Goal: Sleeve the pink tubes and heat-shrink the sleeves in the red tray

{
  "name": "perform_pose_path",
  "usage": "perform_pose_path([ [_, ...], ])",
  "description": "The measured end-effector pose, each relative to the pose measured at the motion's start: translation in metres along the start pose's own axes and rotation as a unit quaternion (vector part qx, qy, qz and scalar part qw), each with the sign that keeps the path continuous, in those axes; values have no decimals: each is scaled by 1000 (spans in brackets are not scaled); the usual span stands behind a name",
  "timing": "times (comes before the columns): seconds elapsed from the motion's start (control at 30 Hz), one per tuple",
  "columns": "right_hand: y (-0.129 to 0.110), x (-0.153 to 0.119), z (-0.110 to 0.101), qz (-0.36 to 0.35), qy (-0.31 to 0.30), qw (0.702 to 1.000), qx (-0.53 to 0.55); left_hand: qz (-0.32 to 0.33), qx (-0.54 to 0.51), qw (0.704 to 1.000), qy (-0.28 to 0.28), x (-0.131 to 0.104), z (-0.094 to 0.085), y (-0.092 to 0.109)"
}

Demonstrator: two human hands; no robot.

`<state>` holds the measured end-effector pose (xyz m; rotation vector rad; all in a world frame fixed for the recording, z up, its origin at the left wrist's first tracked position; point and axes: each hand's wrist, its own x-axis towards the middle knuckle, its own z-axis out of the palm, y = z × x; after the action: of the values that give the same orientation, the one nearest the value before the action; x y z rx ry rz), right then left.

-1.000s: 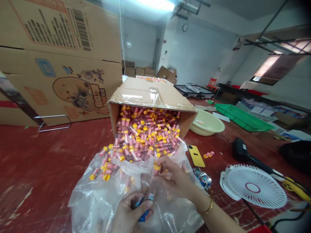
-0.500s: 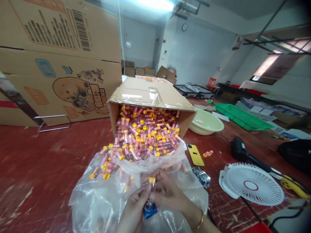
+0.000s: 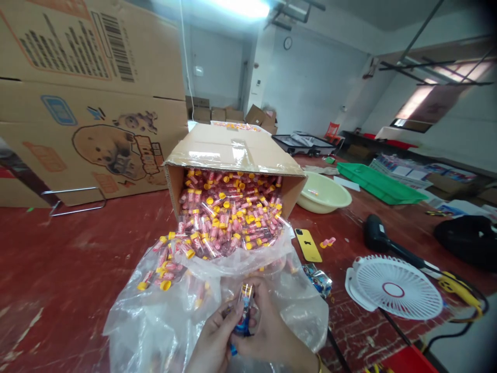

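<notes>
Your left hand (image 3: 216,334) and right hand (image 3: 267,321) pinch a blue-sleeved tube (image 3: 244,311), apparently for steadiness; sideways carton (image 3: 233,150) ahead likely eases reaching yellow-capped tubes (image 3: 229,223).

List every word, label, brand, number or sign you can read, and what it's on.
None can be read with certainty.
Large carton: printed lines, barcode and logo lettering, too blurred.
Yellow-capped tubes: pink labels, too small.
Blue wrapper: print, too blurred.
Packets beside the plastic sheet: too blurred.
Wall clock: face markings, too small.
</notes>
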<state>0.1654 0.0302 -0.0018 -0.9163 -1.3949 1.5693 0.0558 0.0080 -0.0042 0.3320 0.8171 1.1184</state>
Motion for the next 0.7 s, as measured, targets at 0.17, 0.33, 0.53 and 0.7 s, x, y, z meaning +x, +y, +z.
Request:
perform_pose_path([
  [0.17, 4, -3, 0, -18, -3, 1000, -13, -7, 12, 1000, 1, 0, 0, -2],
  [0.33, 3, -6, -5, -32, -15, 999, -24, -7, 18, 1000, 9, -3, 1, -3],
  [0.53, -5, -15, -15, -97, 23, 987, -129, 10, 55, 998, 19, -7, 12, -4],
  [0.7, -11, -70, -80, -146, 181, 936, -264, -99, 114, 988, 25, -23, 12, -29],
])
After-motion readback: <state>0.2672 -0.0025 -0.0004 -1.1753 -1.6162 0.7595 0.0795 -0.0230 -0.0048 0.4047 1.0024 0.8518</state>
